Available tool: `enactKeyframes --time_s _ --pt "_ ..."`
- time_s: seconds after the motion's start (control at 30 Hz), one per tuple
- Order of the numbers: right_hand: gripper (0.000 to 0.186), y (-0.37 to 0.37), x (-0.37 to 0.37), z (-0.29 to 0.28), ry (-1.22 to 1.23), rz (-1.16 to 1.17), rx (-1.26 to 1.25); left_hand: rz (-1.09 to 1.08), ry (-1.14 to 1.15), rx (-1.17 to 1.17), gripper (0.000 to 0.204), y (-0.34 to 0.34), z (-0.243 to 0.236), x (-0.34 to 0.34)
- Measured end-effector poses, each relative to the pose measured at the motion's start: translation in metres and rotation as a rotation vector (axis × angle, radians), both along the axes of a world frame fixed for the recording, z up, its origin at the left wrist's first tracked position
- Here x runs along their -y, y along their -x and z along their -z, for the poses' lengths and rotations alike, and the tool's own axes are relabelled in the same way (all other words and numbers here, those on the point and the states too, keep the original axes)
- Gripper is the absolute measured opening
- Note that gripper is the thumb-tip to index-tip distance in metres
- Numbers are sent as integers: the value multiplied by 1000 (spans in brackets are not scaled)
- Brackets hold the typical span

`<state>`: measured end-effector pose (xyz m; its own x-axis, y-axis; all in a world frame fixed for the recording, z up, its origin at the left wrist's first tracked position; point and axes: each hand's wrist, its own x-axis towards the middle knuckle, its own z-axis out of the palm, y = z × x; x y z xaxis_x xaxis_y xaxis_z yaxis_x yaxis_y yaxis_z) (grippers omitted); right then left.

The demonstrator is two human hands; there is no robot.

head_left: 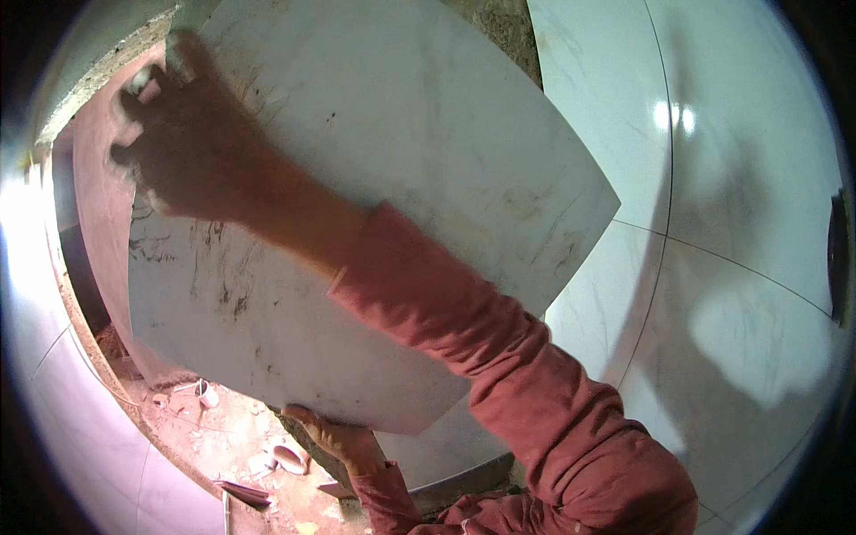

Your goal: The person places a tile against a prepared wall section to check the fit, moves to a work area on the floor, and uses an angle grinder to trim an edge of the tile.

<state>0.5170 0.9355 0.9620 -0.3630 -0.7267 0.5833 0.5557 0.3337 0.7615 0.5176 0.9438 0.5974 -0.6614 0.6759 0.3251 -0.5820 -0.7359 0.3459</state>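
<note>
A large white marble-patterned tile [401, 134], smudged with dark marks, is held up tilted against a wall. My right hand [183, 143] reaches up and across in a red sleeve and grips the tile's upper left edge, fingers curled over it. My left hand [334, 441] holds the tile's lower edge from beneath, near its bottom corner. The wall behind the tile is mostly hidden.
Glossy white tiles [731, 178] cover the wall to the right, with thin joints between them. Bare rough mortar [499, 27] shows above the held tile. Below lies a dusty floor with rubble and tile scraps [267, 459]. More tiling [71, 401] curves along the left.
</note>
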Motion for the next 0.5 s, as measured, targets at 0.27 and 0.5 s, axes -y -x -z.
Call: enactKeyframes --time_s 0.27,0.5 --pt "68 -259 14 106 186 512 -733 108 18 -26 78 -3 -8 -22" --pt "80 -327 57 160 449 334 -1038 108 26 -185 83 -18 2 10"
